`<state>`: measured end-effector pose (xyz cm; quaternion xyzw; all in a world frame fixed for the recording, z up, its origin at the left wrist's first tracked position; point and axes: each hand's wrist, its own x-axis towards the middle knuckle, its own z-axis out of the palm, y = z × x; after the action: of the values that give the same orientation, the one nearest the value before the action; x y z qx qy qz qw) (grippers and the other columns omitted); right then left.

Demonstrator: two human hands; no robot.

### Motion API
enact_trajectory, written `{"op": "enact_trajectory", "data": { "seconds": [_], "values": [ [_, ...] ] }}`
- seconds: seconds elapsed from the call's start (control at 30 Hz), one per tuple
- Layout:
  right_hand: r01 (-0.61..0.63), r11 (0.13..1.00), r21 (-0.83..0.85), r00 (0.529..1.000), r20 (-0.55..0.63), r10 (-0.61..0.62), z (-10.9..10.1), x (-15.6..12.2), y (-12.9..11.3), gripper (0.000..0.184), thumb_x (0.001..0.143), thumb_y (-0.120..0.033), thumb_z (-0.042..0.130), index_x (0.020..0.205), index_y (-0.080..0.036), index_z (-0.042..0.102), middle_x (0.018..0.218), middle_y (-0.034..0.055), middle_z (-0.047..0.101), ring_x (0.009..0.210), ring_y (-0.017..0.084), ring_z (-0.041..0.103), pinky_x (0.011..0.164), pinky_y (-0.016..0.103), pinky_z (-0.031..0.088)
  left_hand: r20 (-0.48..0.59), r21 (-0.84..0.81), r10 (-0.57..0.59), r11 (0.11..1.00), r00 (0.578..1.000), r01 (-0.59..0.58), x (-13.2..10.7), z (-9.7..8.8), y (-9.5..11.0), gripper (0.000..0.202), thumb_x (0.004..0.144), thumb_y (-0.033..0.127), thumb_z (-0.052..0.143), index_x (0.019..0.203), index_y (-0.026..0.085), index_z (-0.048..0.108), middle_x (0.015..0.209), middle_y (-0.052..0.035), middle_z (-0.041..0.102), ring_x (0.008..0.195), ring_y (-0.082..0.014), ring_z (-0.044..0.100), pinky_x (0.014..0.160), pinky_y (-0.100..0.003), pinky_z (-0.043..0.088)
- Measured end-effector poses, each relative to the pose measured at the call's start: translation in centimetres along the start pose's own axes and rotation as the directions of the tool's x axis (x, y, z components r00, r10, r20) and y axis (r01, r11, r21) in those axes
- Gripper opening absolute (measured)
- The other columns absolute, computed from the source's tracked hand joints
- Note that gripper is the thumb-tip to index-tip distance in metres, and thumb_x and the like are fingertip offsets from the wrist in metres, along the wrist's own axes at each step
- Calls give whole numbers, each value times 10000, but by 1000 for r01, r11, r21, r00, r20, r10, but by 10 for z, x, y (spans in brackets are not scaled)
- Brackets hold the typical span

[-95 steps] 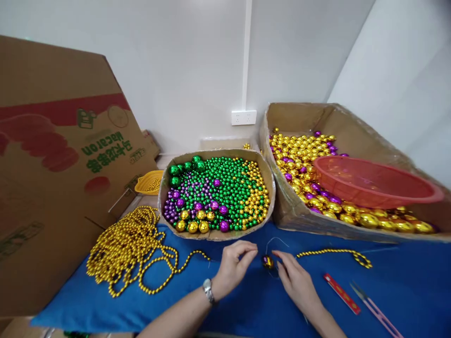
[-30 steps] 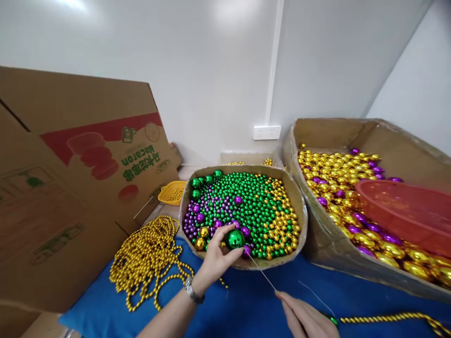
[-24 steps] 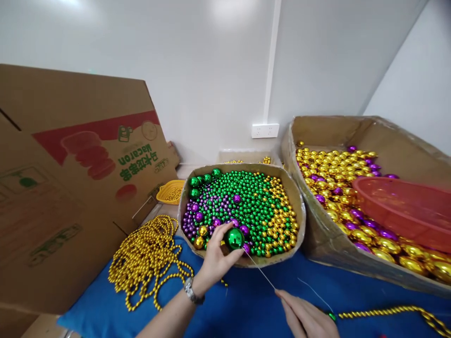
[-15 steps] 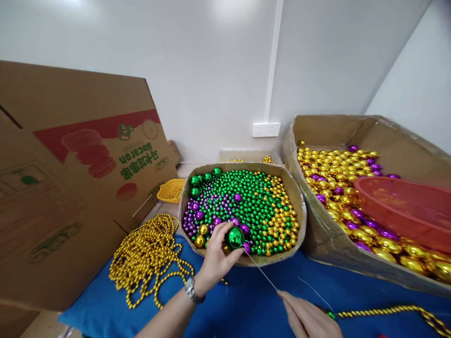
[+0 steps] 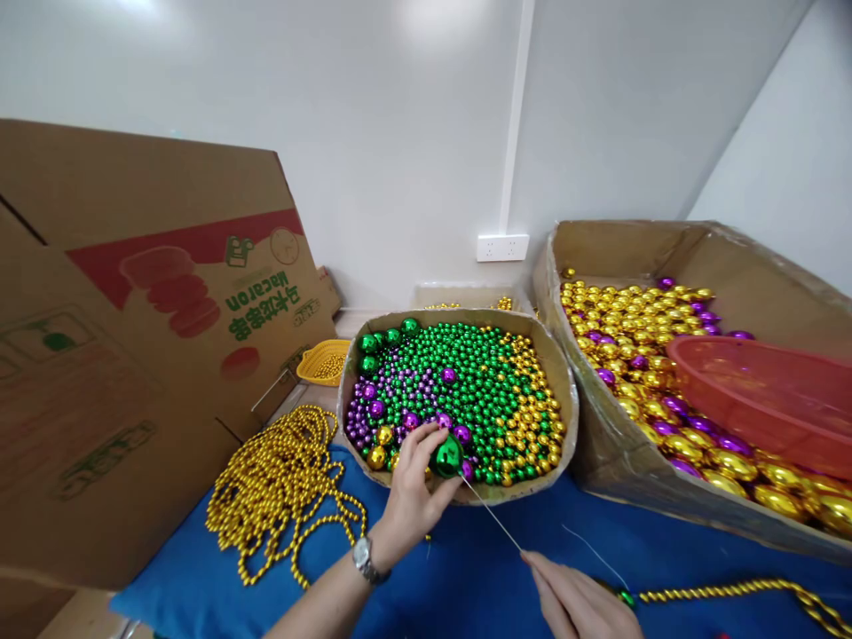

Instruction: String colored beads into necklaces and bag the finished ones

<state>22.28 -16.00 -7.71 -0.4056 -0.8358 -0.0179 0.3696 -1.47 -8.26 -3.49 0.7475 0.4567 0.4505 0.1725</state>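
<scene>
My left hand, a watch on its wrist, pinches a large shiny green bead between thumb and fingers over the front of a cardboard box full of small beads. A long, thin, straight needle runs from the fingertips of my right hand up to the lower side of the green bead. Whether its tip has entered the bead's hole I cannot tell. Beside my right hand, a pale thread curves over the blue cloth, and a string of gold beads with a green bead at its end stretches rightward.
To the left, a heap of gold bead strings lies on the blue cloth beside a large carton. Behind it sits a yellow basket. A bigger box of gold and purple beads holds a red basket on the right.
My left hand and the green bead have shifted slightly right and down. The right hand and needle have barely moved.
</scene>
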Motion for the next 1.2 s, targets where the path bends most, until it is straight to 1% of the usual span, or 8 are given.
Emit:
{"op": "enact_trajectory", "data": {
  "seconds": [0.17, 0.3, 0.5, 0.73, 0.83, 0.93, 1.03, 1.2],
  "values": [
    [-16, 1000, -24, 998, -53, 15, 9, 4, -1, 262, 959, -178, 347, 1080, -150, 578, 862, 50, 732, 717, 137, 707, 638, 193, 549, 178, -341, -60, 933, 982, 119, -15, 10, 16, 437, 792, 251, 657, 1218, 271, 562, 1434, -105, 325, 1307, -307, 357, 1047, -456, 360],
    [-30, 999, -13, 996, -78, 29, 14, 5, 0, 261, 967, -189, 339, 1044, -147, 585, 854, 58, 730, 721, 141, 707, 639, 199, 553, 301, -730, -202, 580, 932, 362, -21, 24, 24, 314, 834, 284, 622, 1145, 246, 605, 1335, -116, 458, 1220, -282, 469, 999, -417, 406],
    [-85, 996, 33, 991, -98, 87, 13, 1, -1, 238, 964, -199, 367, 1038, -156, 589, 864, 65, 728, 741, 150, 708, 667, 210, 559, 333, -839, -326, 327, 885, 436, -22, 35, 31, 833, 765, 245, 715, 1428, 363, 223, 1323, -111, 470, 1168, -265, 511, 973, -431, 401],
    [-241, 959, 152, 964, -74, 254, 6, -15, 1, 227, 966, -267, 386, 1016, -181, 589, 783, 45, 715, 630, 129, 693, 601, 163, 542, 384, -787, -233, 424, 894, 448, -14, 28, 24, 593, 822, 353, 638, 1355, 269, 391, 1249, -124, 541, 1127, -260, 541, 946, -413, 434],
    [-367, 912, 183, 923, -52, 382, -2, -22, 4, 205, 965, -304, 395, 980, -200, 570, 671, 1, 676, 543, 110, 659, 564, 145, 518, 322, -563, -289, 708, 902, 428, 8, 25, 16, 336, 889, 365, 515, 1178, 197, 551, 1121, -114, 619, 1005, -229, 594, 850, -364, 482],
    [-451, 877, 166, 885, -44, 464, -8, -25, 7, 216, 962, -339, 402, 990, -204, 568, 648, -3, 666, 552, 114, 657, 572, 146, 511, 397, -116, -152, 970, 905, 214, 34, 34, 12, 224, 879, 292, 512, 1042, 177, 614, 993, -89, 666, 918, -213, 612, 828, -339, 472],
    [-475, 864, 167, 873, -34, 487, -11, -24, 6, 225, 958, -347, 404, 979, -206, 578, 647, -2, 670, 554, 116, 661, 574, 144, 507, 545, 164, -90, 986, 833, -1, 52, 56, 11, 154, 848, 238, 526, 937, 182, 638, 913, -95, 674, 921, -239, 610, 852, -359, 452],
    [-473, 863, 175, 870, -64, 489, -13, -22, 4, 223, 955, -333, 401, 950, -205, 584, 615, -8, 656, 516, 113, 642, 552, 145, 506, 572, 208, -139, 978, 808, 21, 60, 91, 5, 44, 756, 208, 611, 760, 165, 621, 836, -125, 658, 868, -290, 620, 796, -403, 464]
  ]
}}
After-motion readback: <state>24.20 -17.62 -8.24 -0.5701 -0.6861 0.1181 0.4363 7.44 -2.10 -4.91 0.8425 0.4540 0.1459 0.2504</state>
